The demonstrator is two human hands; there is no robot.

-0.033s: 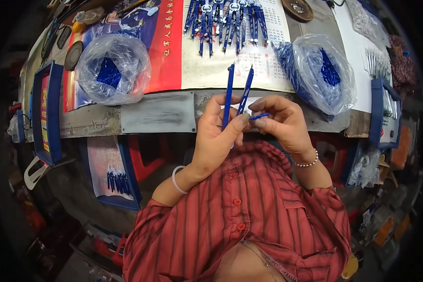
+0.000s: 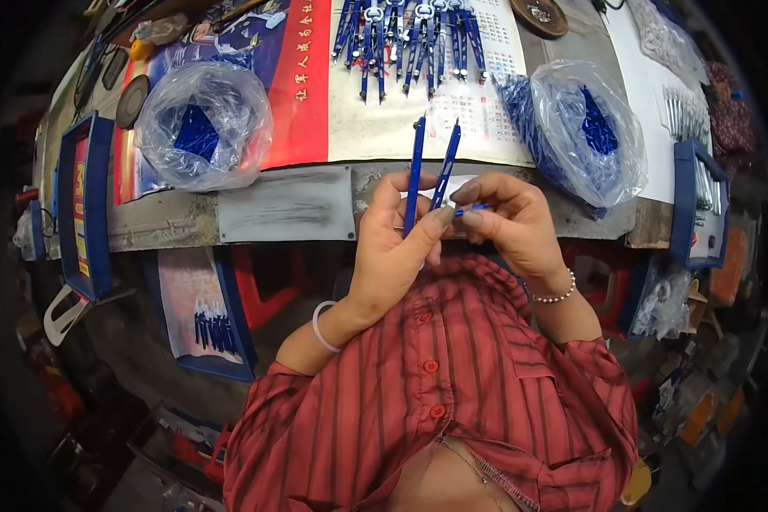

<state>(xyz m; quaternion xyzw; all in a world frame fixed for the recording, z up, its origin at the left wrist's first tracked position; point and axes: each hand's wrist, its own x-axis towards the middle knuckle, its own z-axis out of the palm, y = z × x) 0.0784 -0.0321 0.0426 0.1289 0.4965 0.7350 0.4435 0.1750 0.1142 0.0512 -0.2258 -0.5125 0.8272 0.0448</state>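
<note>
My left hand (image 2: 388, 264) is closed around a blue drawing compass (image 2: 416, 171), its two legs pointing up and slightly apart. The compass's lower end is hidden by my fingers. Close beside it, my right hand (image 2: 520, 226) pinches a small slim blue piece (image 2: 480, 207) between thumb and fingertips. My right fingertips are near the left thumb; whether the piece touches the compass I cannot tell. Beyond my hands, several similar blue compasses (image 2: 432, 43) with pale round heads lie in a group on a paper sheet (image 2: 358, 119).
Clear plastic bags with blue parts stand on the table, one left (image 2: 166, 158) and one right (image 2: 627, 162). A grey metal plate (image 2: 286, 205) lies along the front edge. Blue trays (image 2: 102, 205) stand at both sides; a lower tray (image 2: 243, 341) holds more compasses. A round brown dish (image 2: 540, 17) sits farther back.
The small blue piece and my right fingers have shifted very slightly. My left hand and the compass stay as they were.
</note>
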